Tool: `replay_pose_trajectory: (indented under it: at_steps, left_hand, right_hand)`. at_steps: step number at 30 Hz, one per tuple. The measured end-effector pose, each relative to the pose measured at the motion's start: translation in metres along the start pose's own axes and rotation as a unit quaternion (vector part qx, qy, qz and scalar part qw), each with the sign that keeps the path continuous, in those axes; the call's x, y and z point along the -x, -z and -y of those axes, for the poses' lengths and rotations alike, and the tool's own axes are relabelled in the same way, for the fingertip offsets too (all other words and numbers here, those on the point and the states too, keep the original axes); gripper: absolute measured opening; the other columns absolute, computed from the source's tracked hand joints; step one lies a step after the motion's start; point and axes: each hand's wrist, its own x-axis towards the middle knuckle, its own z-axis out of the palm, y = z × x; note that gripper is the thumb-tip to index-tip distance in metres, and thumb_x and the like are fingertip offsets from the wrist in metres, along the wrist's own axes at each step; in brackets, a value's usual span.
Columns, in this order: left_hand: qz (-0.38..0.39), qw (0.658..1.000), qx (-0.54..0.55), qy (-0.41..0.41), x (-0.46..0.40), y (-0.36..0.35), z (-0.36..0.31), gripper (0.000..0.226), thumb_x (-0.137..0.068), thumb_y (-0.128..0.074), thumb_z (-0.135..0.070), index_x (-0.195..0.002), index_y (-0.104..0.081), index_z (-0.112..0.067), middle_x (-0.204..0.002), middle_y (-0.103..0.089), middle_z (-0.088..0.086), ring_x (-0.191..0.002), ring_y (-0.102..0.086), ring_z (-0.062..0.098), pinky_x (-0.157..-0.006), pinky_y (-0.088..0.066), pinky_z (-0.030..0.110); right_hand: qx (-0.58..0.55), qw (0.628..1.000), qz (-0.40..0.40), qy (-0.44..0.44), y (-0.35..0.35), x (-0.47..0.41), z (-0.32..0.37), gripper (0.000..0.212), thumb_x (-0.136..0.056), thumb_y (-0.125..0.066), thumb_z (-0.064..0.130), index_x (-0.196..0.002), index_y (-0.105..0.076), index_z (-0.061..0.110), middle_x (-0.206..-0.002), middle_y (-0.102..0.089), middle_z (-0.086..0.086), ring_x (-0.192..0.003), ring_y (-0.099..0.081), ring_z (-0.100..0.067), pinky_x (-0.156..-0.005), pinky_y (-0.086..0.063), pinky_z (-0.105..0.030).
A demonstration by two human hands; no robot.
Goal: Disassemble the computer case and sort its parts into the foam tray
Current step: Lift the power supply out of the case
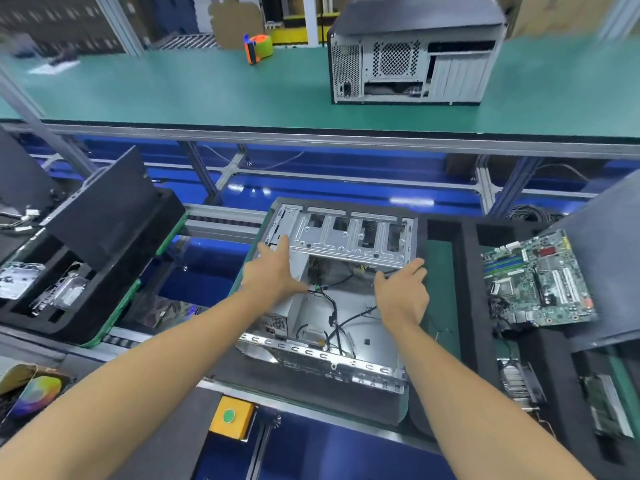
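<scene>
An open silver computer case (349, 237) lies on its side in the middle of the head view, black cables loose inside it. My left hand (273, 271) rests with straight fingers against the case's left wall near the drive cage. My right hand (403, 292) grips the case's right edge, fingers curled over the rim. The case sits in a black foam tray (464, 271). A green motherboard (540, 282) lies in the tray's right compartment, with other boards (519, 382) below it.
A second closed case (415, 57) stands on the green bench behind. A black foam tray (86, 271) with parts sits at the left. An orange and green tape dispenser (258, 48) is on the bench. A yellow box with a green button (230, 417) is at the near edge.
</scene>
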Motion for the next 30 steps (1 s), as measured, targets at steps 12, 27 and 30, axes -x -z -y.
replay_pose_trajectory:
  at_steps: [12,27,30]
  left_hand:
    - [0.148,0.923,0.355,0.020,-0.021,0.105,0.016,0.071,-0.058,-0.079,-0.058,-0.110,-0.055,-0.017,-0.105,-0.066,0.003,-0.082,-0.067,0.022,-0.060,-0.056,0.035]
    - [0.333,0.654,0.672,0.099,-0.017,0.068,0.076,0.045,-0.047,-0.086,-0.051,-0.071,-0.071,-0.015,-0.076,-0.069,0.009,-0.062,-0.065,0.027,-0.064,-0.058,0.038]
    - [0.329,0.638,0.693,0.068,-0.026,0.063,0.077,0.052,-0.041,-0.088,-0.047,-0.073,-0.059,-0.019,-0.070,-0.063,0.004,-0.058,-0.058,0.025,-0.061,-0.053,0.037]
  right_hand:
    - [-0.021,1.000,0.018,-0.007,-0.001,0.000,-0.001,0.091,-0.098,-0.055,0.042,-0.158,-0.006,-0.006,-0.154,-0.035,-0.023,-0.105,-0.066,-0.040,-0.070,-0.050,-0.038]
    - [0.098,0.966,0.043,0.234,-0.007,-0.002,0.003,0.104,-0.082,-0.077,0.042,-0.159,-0.008,0.044,-0.166,-0.008,-0.008,-0.154,-0.005,-0.029,-0.122,-0.005,-0.053]
    - [0.046,0.968,0.049,0.242,-0.006,-0.012,0.011,0.084,-0.078,-0.079,0.042,-0.151,-0.036,0.044,-0.164,-0.017,-0.002,-0.152,-0.009,-0.025,-0.121,-0.004,-0.053]
